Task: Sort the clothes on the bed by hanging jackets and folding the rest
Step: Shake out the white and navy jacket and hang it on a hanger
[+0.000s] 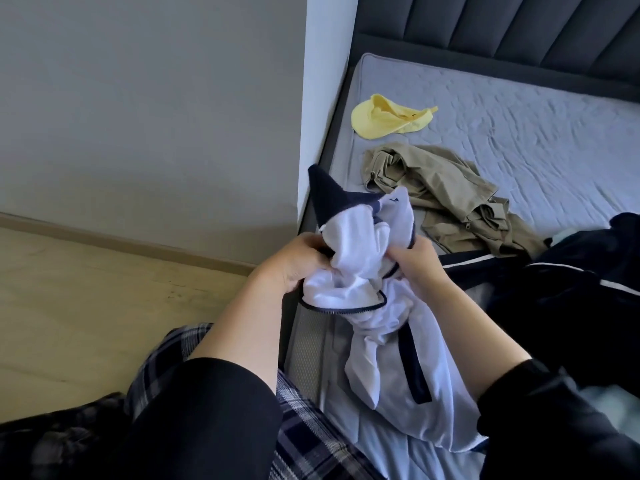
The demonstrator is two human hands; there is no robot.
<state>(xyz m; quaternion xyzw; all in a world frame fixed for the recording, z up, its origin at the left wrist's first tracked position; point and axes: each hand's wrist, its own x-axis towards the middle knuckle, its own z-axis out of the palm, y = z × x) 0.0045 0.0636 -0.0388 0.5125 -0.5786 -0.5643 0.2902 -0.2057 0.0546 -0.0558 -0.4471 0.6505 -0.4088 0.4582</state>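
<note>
Nothing readable here tbh. A tiny dark mark (393, 199) is printed on the white fabric of the white and navy jacket (377, 327), up near the top of the bunched part. It's too small and blurry to be made out as letters, a number or a brand.
</note>
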